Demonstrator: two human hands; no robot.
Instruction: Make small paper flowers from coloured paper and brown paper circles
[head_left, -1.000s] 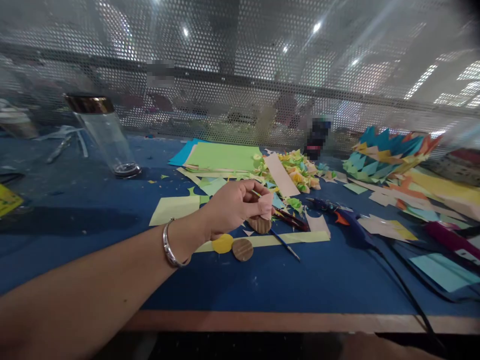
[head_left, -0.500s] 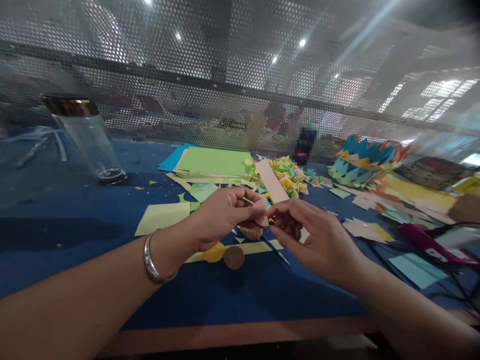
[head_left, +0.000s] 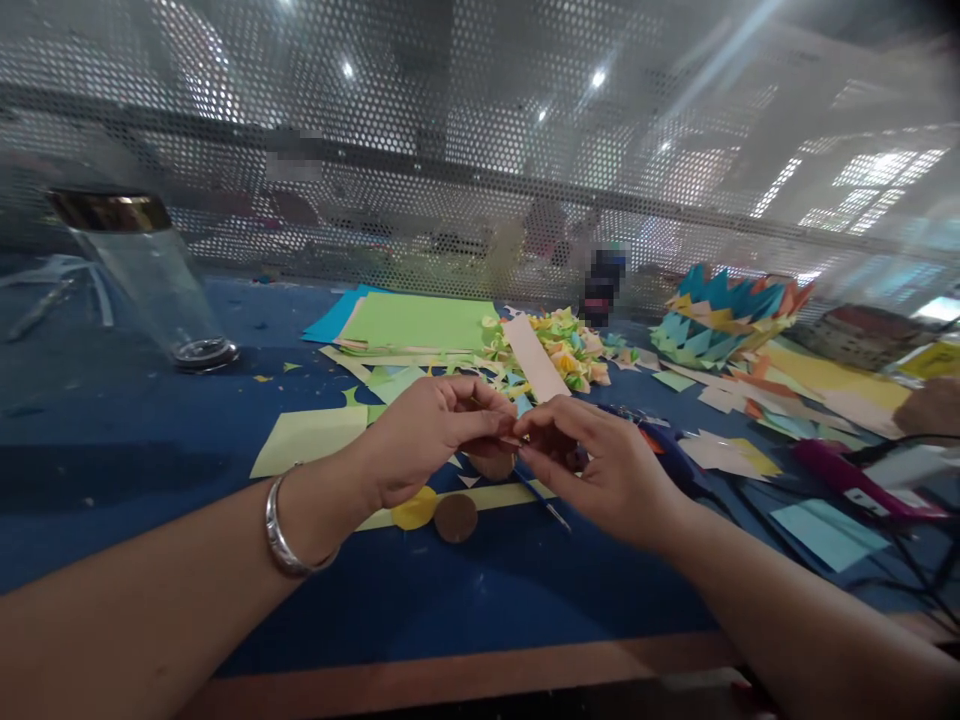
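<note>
My left hand (head_left: pixel 435 435) and my right hand (head_left: pixel 596 470) meet over the blue table (head_left: pixel 135 440), fingertips pinched together on a small pink paper piece (head_left: pixel 517 438) that is mostly hidden between them. A silver bracelet (head_left: pixel 281 530) circles my left wrist. Right below the hands lie a yellow paper disc (head_left: pixel 412 510), a brown cardboard disc (head_left: pixel 455 518), a second brown disc (head_left: pixel 491 465), a pale yellow strip (head_left: pixel 495 495) and a thin brush (head_left: pixel 544 505).
A glass jar with a gold lid (head_left: pixel 139 275) stands at the left. Green and blue sheets (head_left: pixel 416 322), a heap of folded paper bits (head_left: pixel 566 355) and a spiky paper crown (head_left: pixel 724 315) lie behind. A blue glue gun (head_left: pixel 675 455) and cables lie at the right. A perforated screen (head_left: pixel 480 150) closes the back.
One second ago only my left hand held the pink piece above the discs. My right hand came up from below and now pinches it too; the view shifted slightly right.
</note>
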